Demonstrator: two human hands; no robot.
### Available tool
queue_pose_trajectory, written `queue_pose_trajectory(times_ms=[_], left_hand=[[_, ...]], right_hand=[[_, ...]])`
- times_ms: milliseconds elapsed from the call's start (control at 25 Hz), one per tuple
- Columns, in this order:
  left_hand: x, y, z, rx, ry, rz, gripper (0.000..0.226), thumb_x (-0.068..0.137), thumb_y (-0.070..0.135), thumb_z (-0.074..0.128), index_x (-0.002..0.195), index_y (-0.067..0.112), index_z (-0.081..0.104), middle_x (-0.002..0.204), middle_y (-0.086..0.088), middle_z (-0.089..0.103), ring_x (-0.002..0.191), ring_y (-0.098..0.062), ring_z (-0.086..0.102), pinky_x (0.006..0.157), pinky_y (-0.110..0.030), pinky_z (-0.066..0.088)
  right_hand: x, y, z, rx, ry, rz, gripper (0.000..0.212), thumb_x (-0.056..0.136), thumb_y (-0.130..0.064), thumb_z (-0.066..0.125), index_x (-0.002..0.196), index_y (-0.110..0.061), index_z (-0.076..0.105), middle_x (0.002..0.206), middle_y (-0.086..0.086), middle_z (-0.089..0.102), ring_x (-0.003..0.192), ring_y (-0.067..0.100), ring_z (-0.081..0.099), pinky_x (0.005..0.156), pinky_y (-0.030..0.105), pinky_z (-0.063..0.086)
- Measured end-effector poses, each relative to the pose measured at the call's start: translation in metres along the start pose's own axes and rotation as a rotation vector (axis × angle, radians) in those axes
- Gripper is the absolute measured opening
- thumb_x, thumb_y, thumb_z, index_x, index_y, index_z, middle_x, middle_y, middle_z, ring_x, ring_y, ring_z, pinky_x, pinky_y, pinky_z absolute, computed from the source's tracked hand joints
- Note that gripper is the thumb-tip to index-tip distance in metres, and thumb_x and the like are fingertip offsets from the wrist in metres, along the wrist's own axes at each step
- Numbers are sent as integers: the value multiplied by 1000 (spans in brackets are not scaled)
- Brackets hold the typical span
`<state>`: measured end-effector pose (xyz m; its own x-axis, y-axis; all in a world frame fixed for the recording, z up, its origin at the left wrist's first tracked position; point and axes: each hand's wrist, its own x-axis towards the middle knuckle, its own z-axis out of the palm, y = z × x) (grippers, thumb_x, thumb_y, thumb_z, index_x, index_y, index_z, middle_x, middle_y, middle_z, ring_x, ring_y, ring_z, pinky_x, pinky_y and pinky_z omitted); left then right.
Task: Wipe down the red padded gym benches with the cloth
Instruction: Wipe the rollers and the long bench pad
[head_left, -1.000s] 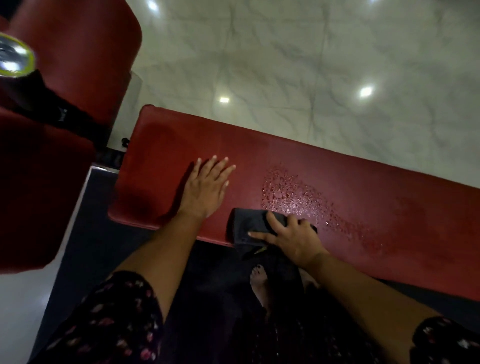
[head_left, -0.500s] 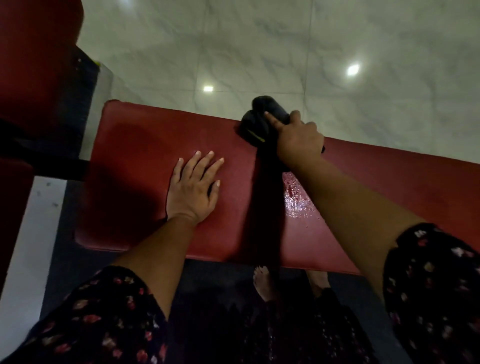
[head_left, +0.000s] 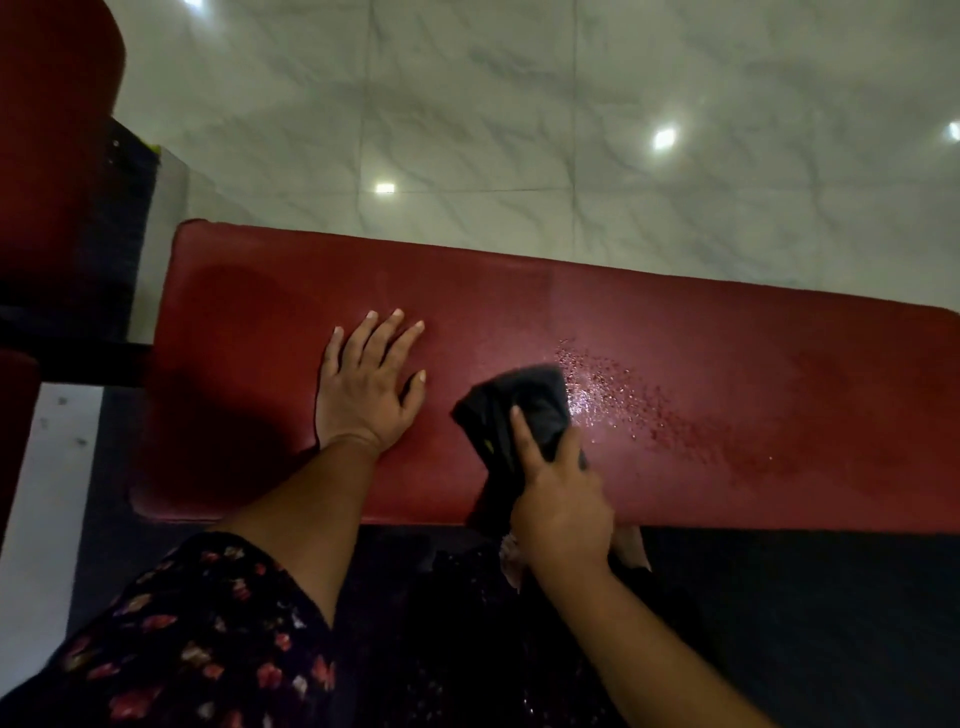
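No text, label, brand, number or sign can be read anywhere in this view.

1. Floor (head_left: 519, 104): pale marble-look tiles with grey veining and thin grout lines, filling the far part of the view; glossy finish.
2. Light reflections (head_left: 664, 138): several bright spots on the tiles, one at centre, others toward the right and the top left.
3. Dark mat (head_left: 805, 623): black surface along the near side, lower right, extending to the left edge beside a pale floor strip (head_left: 47, 519).
4. Floral sleeve (head_left: 197, 649): dark fabric with red and cream flowers, lower left.
5. Black frame (head_left: 104, 260): dark structure at left, details unclear.
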<state>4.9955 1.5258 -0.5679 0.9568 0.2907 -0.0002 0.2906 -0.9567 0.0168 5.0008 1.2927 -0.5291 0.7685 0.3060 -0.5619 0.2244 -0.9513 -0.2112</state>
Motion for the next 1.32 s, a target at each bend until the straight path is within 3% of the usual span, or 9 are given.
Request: queue_pose_trajectory(times_ms=[80,160,240,400,560,760,880,1040,1320], left_hand=[[1,1,-1,-8,-2,-1,58,92,46,37,146,29,44,152,1,43,143,-24,33,120,-48,16],[0,2,-2,-14,0,3,57,92,46,37,146,29,45,151,0,43,142,-24,34,119,-48,17],[0,2,-4,-14,4,4,58,91,46,37,146,28,46,151,-1,44,142,-25,34,119,-48,16],[-2,1,-1,-5,14,15,66,90,53,36,150,26,37,153,-2,40,142,-25,34,118,-48,17],[-1,-2,2,31,-7,19,73,90,59,33,155,27,22,160,-4,27,148,-27,22,119,-50,15],[1,-3,0,46,-54,6,73,88,63,33,153,30,31,159,-2,30,149,-27,18,121,-51,8],[0,-2,1,52,-42,-1,73,87,63,34,152,31,33,158,0,31,149,-26,19,121,-50,9],[1,-2,0,54,-39,-2,73,86,64,36,152,31,34,158,0,32,149,-26,20,121,-49,8],[3,-2,-1,55,-38,-14,73,84,63,38,149,31,38,157,1,35,148,-26,24,120,-49,9]], right_hand=[[-39,14,21,-23,-3,-21,105,80,-22,68,148,-56,-3,150,15,27,90,33,55,59,40,53],[-69,37,32,-3,-98,-15,120,52,-22,87,148,-51,21,133,17,50,71,34,56,43,39,48],[-81,65,42,-29,-134,-18,133,37,-19,91,147,-51,24,125,17,55,65,36,56,39,39,46],[-47,82,31,-99,39,-118,120,49,-22,90,146,-53,26,131,12,45,63,36,50,49,44,50],[29,62,-8,-167,206,-112,95,65,-23,85,141,-52,37,131,8,47,67,34,52,46,29,38],[135,33,-73,-259,276,-101,68,99,-30,51,146,-58,10,145,3,26,96,35,50,61,35,40],[177,28,-97,-96,240,1,69,96,-28,52,146,-58,16,136,5,33,103,40,49,76,45,49],[178,29,-103,139,112,101,76,89,-26,58,149,-50,19,132,10,34,106,44,53,83,44,48],[85,52,-54,73,43,101,86,89,-25,59,151,-50,6,131,11,31,85,33,54,61,35,43]])
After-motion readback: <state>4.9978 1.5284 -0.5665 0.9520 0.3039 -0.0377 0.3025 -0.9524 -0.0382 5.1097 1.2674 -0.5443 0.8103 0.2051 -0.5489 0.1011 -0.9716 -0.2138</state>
